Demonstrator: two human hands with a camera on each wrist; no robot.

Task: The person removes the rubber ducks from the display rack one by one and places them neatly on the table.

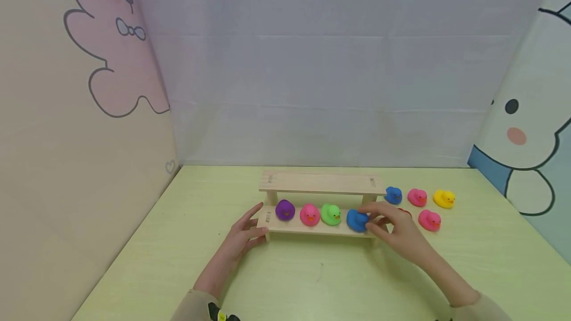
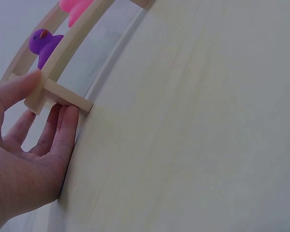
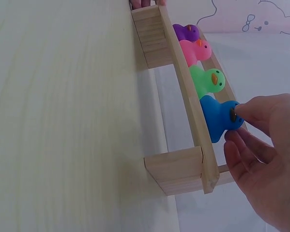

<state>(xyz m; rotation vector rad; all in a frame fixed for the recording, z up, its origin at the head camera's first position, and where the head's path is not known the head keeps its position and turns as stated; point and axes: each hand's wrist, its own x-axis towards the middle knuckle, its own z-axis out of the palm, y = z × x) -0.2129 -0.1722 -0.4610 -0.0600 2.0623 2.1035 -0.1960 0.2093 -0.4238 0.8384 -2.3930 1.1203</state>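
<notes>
Head view: right hand [image 1: 403, 234] grip pinches blue duck [image 1: 355, 220] on wooden shelf [image 1: 321, 182], lower board. Left hand [image 1: 240, 238] grip clasps shelf's left end.

Through the head view I look across a pale yellow-green worktop [image 1: 312, 281], its far edge meeting a grey-white sheet [image 1: 285, 63] with faint horizontal creases. To the left I have a cream wall [image 1: 67, 187] bearing a pink cartoon bear [image 1: 111, 53] in a bow tie [image 1: 131, 30] and, low near the corner, a small heart outline [image 1: 170, 166]. The right wall [image 1: 557, 227] carries a white cartoon figure [image 1: 531, 83] with a dark eye, pinkish cheek and blue patches. The light reaching me is soft and fairly even; both wrist views look greyer.
</notes>
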